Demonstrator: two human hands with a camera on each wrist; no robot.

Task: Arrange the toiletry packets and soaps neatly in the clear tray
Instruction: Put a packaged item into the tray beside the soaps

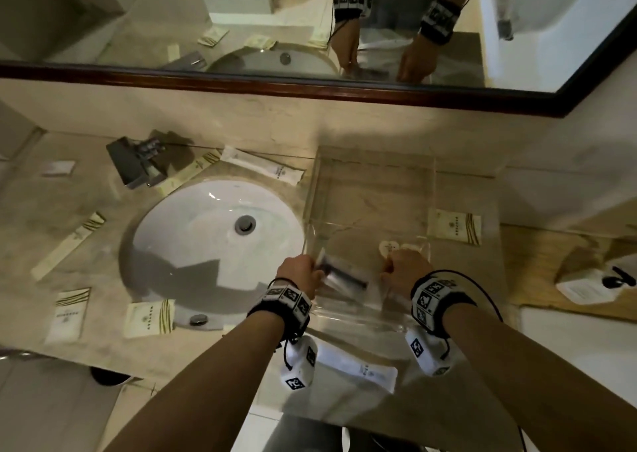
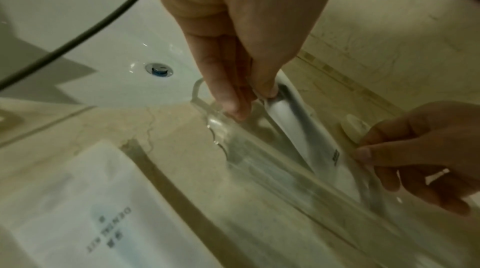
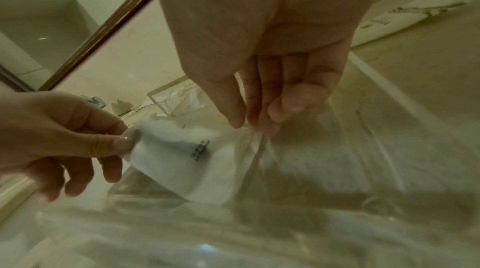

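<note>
The clear tray (image 1: 319, 189) stands on the marble counter right of the sink. Both hands hold one white packet (image 1: 344, 279) with a dark item inside, low over the tray's near end. My left hand (image 1: 312, 272) pinches its left end (image 2: 270, 93); my right hand (image 1: 391, 270) pinches the other end (image 3: 255, 135). Two round soaps (image 1: 387, 246) lie inside the tray just beyond my right hand. A cream packet (image 1: 455, 226) lies at the tray's right wall. Several more packets lie round the sink, among them a long white packet (image 1: 265, 169) and a dental kit packet (image 2: 91, 211).
The white sink (image 1: 213, 241) with a dark faucet (image 1: 138, 162) fills the counter's left half. A mirror (image 1: 310, 21) runs along the back wall. At the right, a white pump bottle (image 1: 586, 286) lies on a wooden board. Another white packet (image 1: 358, 370) lies near the counter's front edge.
</note>
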